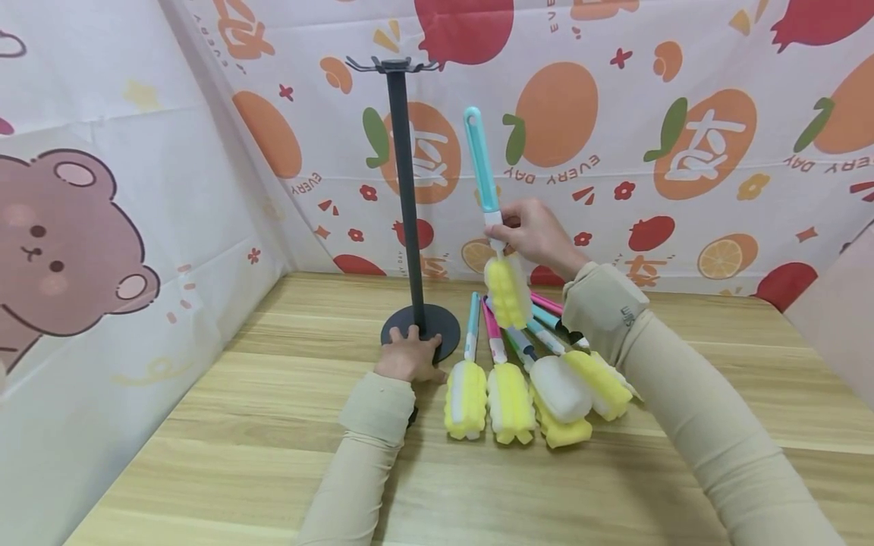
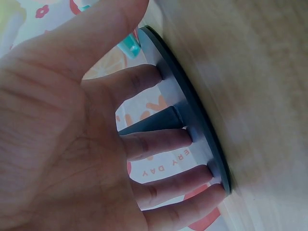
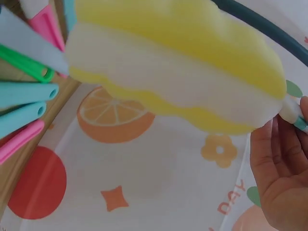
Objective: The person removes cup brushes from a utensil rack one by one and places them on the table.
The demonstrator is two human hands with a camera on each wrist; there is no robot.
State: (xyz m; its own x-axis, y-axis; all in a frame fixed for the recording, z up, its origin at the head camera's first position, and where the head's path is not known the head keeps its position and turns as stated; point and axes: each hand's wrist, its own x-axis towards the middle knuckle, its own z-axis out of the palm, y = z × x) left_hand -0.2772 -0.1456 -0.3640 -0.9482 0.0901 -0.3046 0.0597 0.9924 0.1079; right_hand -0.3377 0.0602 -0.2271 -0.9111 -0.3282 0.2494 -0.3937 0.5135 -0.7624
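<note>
My right hand [image 1: 539, 233] pinches a sponge bottle brush by its white neck, in the air to the right of a black stand's post. The brush has a teal handle [image 1: 482, 163] pointing up and a yellow-and-white sponge head [image 1: 507, 292] hanging down. In the right wrist view that sponge [image 3: 178, 67] fills the upper part, with my fingers at its right end. My left hand [image 1: 410, 356] rests on the stand's round base [image 1: 447, 322], fingers spread. The left wrist view shows those fingertips [image 2: 185, 137] touching the top of the base.
Several more sponge brushes [image 1: 512, 402] lie fanned on the wooden table [image 1: 273, 440], right of the stand, heads toward me. The stand's black post [image 1: 406, 182] carries curved hooks [image 1: 392, 66] at its top. A fruit-print cloth [image 1: 683, 189] hangs behind, with a bear-print cloth [image 1: 68, 243] at left.
</note>
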